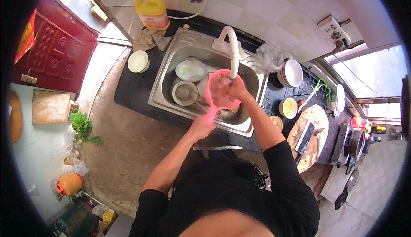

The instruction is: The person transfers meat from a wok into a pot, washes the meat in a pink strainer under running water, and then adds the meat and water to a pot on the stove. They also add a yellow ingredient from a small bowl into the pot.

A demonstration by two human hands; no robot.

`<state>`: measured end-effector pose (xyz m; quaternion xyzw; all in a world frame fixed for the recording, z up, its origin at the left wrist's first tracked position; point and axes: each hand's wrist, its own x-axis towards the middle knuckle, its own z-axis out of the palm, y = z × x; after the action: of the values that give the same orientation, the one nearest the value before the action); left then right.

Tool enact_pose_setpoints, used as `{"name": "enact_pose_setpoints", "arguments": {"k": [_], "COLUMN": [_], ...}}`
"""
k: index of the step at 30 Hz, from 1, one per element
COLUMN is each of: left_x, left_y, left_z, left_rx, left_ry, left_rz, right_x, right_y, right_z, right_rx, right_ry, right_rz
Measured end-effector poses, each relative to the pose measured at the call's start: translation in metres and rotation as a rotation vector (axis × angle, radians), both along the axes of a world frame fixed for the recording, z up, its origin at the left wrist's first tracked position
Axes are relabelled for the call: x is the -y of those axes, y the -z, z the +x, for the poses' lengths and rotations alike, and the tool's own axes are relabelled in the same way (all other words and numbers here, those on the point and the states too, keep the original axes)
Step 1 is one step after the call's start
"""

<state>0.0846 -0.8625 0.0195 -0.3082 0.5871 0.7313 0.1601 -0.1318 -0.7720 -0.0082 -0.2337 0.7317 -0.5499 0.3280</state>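
Observation:
My left hand (201, 128) grips the handle of a pink plastic water dipper (211, 113), held over the stainless steel sink (158, 91). Brownish-pink pieces, perhaps meat, lie in water inside the dipper. My right hand (238, 90) reaches over its right rim with the fingers among the pieces; what they grasp is hidden. The spout of a white faucet (234, 49) ends just above the dipper, beside my right hand. Lower in the sink are a pale plate (190, 70) and a round bowl (184, 94) with what looks like a strainer in it.
To the right, a cleaver (305, 138) lies on a wooden chopping board (321, 116). Nearby are a bowl of chopped yellowish food (288, 108), stacked bowls (292, 72) and green onions (316, 89). A white bowl (138, 61) and a yellow jug (152, 13) stand left of the sink.

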Motion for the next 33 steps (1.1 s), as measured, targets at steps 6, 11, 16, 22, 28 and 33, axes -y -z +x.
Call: {"name": "enact_pose_setpoints", "arguments": {"k": [6,11,16,22,28,33], "left_x": [0.005,0.003,0.018,0.030,0.008,0.004], "left_y": [-0.001,-0.006,-0.008,0.001,0.010,0.023], "left_z": [0.003,0.008,0.002,-0.023,-0.032,-0.033], "left_rx": [0.039,-0.001,-0.021,0.072,0.109,0.086], "left_ry": [0.014,0.021,0.167,0.109,0.029,0.078], "left_rz": [0.027,0.050,0.182,0.628,0.631,0.701], "right_x": [-0.039,-0.073,-0.081,-0.079,-0.073,-0.035], "right_y": [0.010,0.063,0.063,0.023,-0.001,-0.015], "right_z": [-0.033,-0.025,-0.018,-0.017,-0.023,-0.011], "right_rx": [-0.489,0.647,0.465,0.337,-0.666,-0.477], "right_ry": [0.030,0.090,0.102,0.115,0.354,-0.203], "right_rz": [0.656,0.341,0.142,0.150,0.541,0.336]}}
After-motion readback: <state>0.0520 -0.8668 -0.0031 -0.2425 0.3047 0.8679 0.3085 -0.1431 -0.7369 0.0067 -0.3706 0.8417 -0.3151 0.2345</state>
